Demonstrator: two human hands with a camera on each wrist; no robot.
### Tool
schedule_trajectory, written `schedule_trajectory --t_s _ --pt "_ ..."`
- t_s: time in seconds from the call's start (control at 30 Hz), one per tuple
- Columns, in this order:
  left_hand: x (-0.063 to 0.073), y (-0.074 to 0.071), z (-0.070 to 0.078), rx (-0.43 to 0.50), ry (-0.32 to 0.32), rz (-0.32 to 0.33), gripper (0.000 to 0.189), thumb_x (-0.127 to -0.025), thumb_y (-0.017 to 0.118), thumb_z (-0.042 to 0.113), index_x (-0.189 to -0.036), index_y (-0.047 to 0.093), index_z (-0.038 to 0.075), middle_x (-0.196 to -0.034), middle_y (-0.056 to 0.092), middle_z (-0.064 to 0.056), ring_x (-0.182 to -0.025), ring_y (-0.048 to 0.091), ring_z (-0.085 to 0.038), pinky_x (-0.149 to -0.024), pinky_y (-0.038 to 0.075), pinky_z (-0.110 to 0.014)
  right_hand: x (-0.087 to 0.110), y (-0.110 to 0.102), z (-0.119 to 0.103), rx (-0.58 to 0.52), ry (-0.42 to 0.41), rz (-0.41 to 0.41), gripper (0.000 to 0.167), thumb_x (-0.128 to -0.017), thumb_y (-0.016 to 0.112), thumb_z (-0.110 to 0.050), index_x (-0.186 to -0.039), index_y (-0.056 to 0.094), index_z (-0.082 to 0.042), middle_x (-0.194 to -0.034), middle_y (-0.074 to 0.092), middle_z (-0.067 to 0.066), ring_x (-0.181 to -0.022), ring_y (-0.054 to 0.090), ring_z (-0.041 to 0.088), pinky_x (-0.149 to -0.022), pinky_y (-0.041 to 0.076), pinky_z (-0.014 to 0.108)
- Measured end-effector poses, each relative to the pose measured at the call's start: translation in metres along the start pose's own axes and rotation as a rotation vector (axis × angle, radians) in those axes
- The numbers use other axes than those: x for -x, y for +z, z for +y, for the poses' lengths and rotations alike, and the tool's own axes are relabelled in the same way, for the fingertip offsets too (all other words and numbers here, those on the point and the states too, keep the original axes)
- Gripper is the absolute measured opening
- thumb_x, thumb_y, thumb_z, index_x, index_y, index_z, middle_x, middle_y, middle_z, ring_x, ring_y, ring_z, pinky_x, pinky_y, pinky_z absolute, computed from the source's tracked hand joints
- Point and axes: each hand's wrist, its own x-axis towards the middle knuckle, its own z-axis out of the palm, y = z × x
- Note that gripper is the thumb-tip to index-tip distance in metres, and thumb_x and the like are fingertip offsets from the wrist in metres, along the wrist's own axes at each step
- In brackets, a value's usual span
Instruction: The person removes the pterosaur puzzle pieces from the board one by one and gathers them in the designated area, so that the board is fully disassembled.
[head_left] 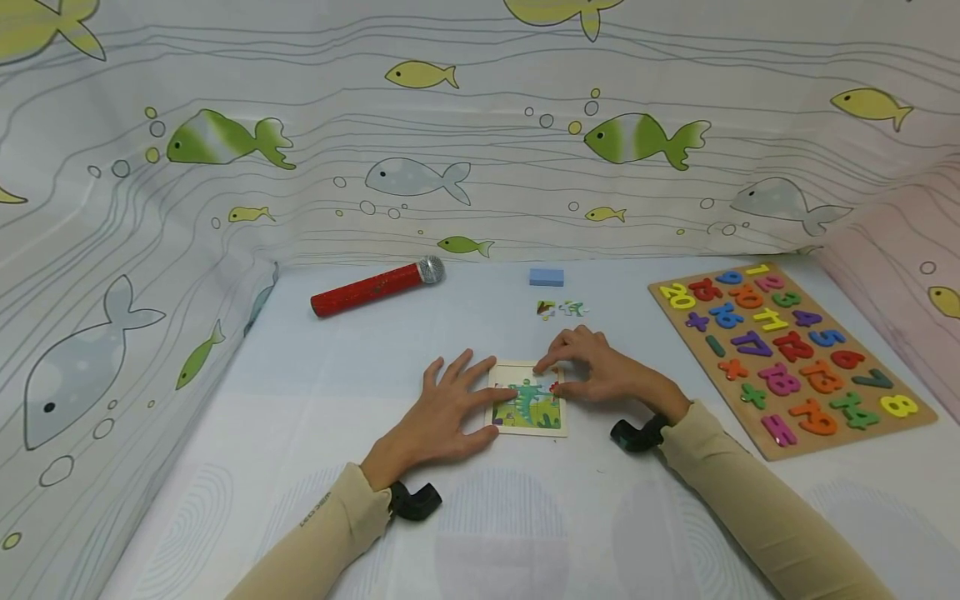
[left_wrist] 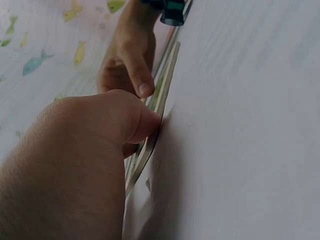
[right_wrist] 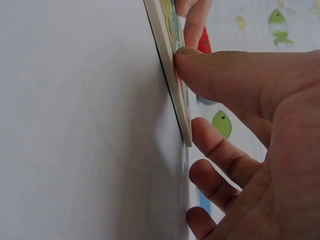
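Observation:
In the head view, a small wooden jigsaw puzzle (head_left: pixel 528 432) with a green dinosaur picture lies flat, its upper part bare wood. My left hand (head_left: pixel 442 412) is spread at its left side, index fingertip on the picture and thumb at the lower left corner of the frame. My right hand (head_left: pixel 603 367) bends over the upper right corner, thumb and index finger around a puzzle piece (head_left: pixel 555 387) with a red patch, mostly hidden by the fingers. In the right wrist view, the right thumb (right_wrist: pixel 220 72) presses at the puzzle's edge. Beyond lie two loose puzzle pieces (head_left: pixel 572 308).
A blue block (head_left: pixel 546 277) stands behind the loose pieces. To the left lies a red toy microphone (head_left: pixel 367 289) with a silver head. A wooden number board (head_left: pixel 720 392) with colourful numerals lies at the right. Fish-patterned cloth walls (head_left: pixel 480 125) enclose the table.

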Motion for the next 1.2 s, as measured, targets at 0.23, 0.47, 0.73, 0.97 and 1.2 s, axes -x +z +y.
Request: schedule_trajectory --t_s 0.23,0.47,0.73,0.97,1.2 --pt "0.0 0.0009 -0.0009 -0.01 -0.002 -0.005 0.048 -0.094 0.058 0.049 -0.142 0.058 0.041 -0.163 0.04 -0.008 -0.153 0.027 -0.044 -0.112 0.019 -0.074 0.0001 -0.0002 -0.0008 0.006 0.01 -0.007 0.035 -0.085 0.078 -0.016 -0.119 0.076 -0.026 -0.116 0.063 0.001 -0.11 0.044 0.021 -0.089 0.026 0.044" --pt "-0.0008 0.0001 0.0001 -0.017 0.001 -0.012 0.05 -0.094 0.058 0.05 -0.142 0.058 0.04 -0.162 0.041 -0.008 -0.153 0.028 -0.044 -0.112 0.019 -0.075 0.0008 0.0 -0.0029 0.028 -0.011 -0.036 0.033 -0.088 0.076 -0.017 -0.119 0.077 -0.025 -0.117 0.061 0.006 -0.11 0.043 0.024 -0.089 0.025 0.045" --pt "-0.0002 -0.0021 0.0009 -0.016 0.001 -0.008 0.049 -0.094 0.059 0.05 -0.142 0.059 0.041 -0.162 0.041 -0.009 -0.152 0.029 -0.044 -0.111 0.02 -0.075 0.0003 0.0002 -0.0044 0.033 -0.047 -0.05 0.027 -0.091 0.075 -0.021 -0.118 0.077 -0.027 -0.116 0.06 0.005 -0.109 0.043 0.023 -0.087 0.024 0.044" --pt "0.0003 -0.002 0.001 -0.001 0.005 0.002 0.049 -0.094 0.059 0.05 -0.142 0.059 0.041 -0.162 0.042 -0.009 -0.152 0.029 -0.045 -0.112 0.02 -0.075 0.0001 0.0006 -0.0051 0.031 -0.005 -0.057 0.026 -0.091 0.076 -0.02 -0.115 0.077 -0.029 -0.116 0.059 0.003 -0.113 0.042 0.024 -0.088 0.025 0.045" --pt "0.0 -0.002 0.0017 0.013 -0.001 -0.002 0.049 -0.094 0.058 0.049 -0.142 0.059 0.04 -0.162 0.042 -0.009 -0.153 0.027 -0.044 -0.113 0.018 -0.075 0.0005 0.0001 -0.0058 0.016 -0.023 -0.039 0.029 -0.089 0.077 -0.014 -0.114 0.078 -0.027 -0.117 0.059 0.002 -0.112 0.042 0.023 -0.09 0.026 0.046"
